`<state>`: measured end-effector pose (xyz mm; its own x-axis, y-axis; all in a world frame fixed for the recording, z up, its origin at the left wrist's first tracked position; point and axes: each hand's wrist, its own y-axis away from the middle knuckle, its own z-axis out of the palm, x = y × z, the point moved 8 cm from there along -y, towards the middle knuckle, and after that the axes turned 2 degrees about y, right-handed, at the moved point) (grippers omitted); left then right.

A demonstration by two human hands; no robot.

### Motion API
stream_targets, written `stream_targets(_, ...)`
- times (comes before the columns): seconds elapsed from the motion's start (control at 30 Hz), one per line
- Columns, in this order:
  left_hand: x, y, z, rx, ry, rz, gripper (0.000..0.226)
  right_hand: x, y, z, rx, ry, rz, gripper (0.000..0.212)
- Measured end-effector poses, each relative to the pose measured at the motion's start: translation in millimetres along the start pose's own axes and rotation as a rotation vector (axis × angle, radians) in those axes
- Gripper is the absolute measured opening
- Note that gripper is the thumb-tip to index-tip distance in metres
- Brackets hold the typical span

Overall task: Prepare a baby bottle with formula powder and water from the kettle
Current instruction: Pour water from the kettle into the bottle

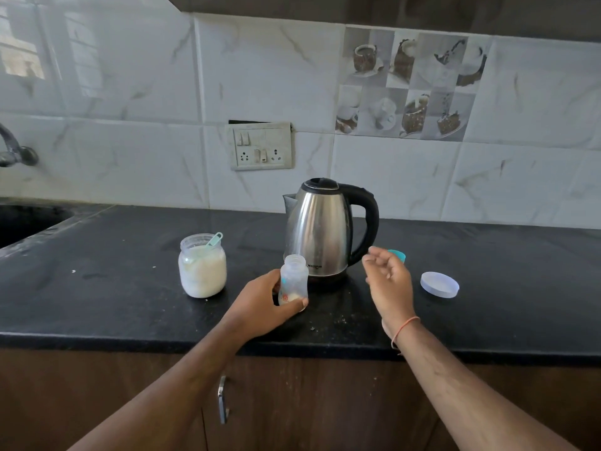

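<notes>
A small clear baby bottle (294, 277) stands upright and uncapped on the black counter, with pale powder at its bottom. My left hand (265, 302) grips its lower part. Just behind it stands a steel kettle (320, 229) with a black lid and a handle facing right. My right hand (388, 276) hovers to the right of the kettle, near the handle, fingers loosely curled and holding nothing. To the left, an open glass jar (202, 266) holds white formula powder with a teal scoop (214, 239) sticking out.
A teal bottle cap (398, 254) peeks out behind my right hand. A white jar lid (439, 284) lies on the counter (130, 307) further right. A sink (26, 222) and tap (14, 151) sit at far left. A socket panel (261, 146) is on the tiled wall.
</notes>
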<state>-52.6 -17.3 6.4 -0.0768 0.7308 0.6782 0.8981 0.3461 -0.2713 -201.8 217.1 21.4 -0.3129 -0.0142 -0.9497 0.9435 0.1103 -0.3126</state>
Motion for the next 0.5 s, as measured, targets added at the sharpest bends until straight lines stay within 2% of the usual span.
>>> stream_targets(0.1,-1,0,-1,0.029,0.002,0.004,0.045,-19,-30,-17,0.13,-0.017,-0.041,0.021)
stream_targets(0.2,-3,0,-2,0.047,0.001,0.014,0.043,-46,-60,-19,0.136,-0.021,-0.069,0.025)
stream_targets(0.33,-6,-1,-2,0.052,0.007,0.0,0.041,-63,-91,-1,0.024,0.118,-0.033,0.029)
stream_targets(0.43,-8,-1,-3,0.046,0.016,-0.008,0.044,-54,-102,15,-0.089,0.171,0.063,0.052)
stream_targets(0.5,-8,-1,-2,0.039,0.025,-0.011,0.046,-44,-104,24,-0.161,0.113,0.128,0.056)
